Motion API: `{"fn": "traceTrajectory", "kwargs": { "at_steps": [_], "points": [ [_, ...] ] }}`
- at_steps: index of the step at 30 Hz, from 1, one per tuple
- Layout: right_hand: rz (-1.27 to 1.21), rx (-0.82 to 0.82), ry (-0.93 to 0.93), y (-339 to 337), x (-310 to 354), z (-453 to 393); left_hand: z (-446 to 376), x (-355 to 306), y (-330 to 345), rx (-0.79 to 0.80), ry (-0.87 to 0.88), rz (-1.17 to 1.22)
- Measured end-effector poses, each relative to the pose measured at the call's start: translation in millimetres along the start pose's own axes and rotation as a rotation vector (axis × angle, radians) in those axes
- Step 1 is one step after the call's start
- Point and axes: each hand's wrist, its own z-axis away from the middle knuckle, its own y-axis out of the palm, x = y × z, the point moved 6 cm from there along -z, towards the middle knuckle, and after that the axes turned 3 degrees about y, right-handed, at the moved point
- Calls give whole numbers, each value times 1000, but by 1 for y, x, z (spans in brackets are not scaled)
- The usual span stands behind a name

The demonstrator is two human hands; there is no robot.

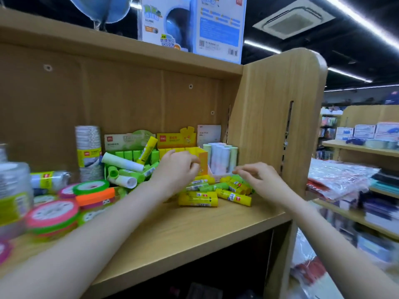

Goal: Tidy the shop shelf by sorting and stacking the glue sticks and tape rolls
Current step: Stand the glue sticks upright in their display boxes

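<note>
Head view: our left hand (pixel 177 169) and right hand (pixel 257 176) hover with loosely curled fingers, holding nothing, over loose yellow plastic glue sticks (pixel 197 198) — we should grip one stick, then stand it in the yellow cardboard display box (pixel 203 157).

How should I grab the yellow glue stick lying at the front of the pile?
Pinch the front yellow glue stick around its middle, coming straight down from above. It lies flat across the shelf with its long sides facing you and nothing on top, so both sides look free for fingers.
</note>
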Motion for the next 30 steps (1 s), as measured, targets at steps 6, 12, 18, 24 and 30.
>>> {"fn": "traceTrajectory", "kwargs": {
  "at_steps": [6, 12, 18, 24, 30],
  "points": [
    [-103, 32, -42, 17, 62, 4, 77, 31, -33, 19, 63, -218],
    [-51, 90, -238, 74, 159, -49, 110, 90, -52, 146, -97, -374],
    [163, 257, -277, 136, 211, -104, 108, 107, -49, 194, -186, -257],
    [-62, 45, -280, 120, 207, -107, 107, 108, -49, 141, -156, -294],
    [-172, -168, -185, 60, 155, -47, 97, 93, -52, 99, -63, -377]
  ]
}}
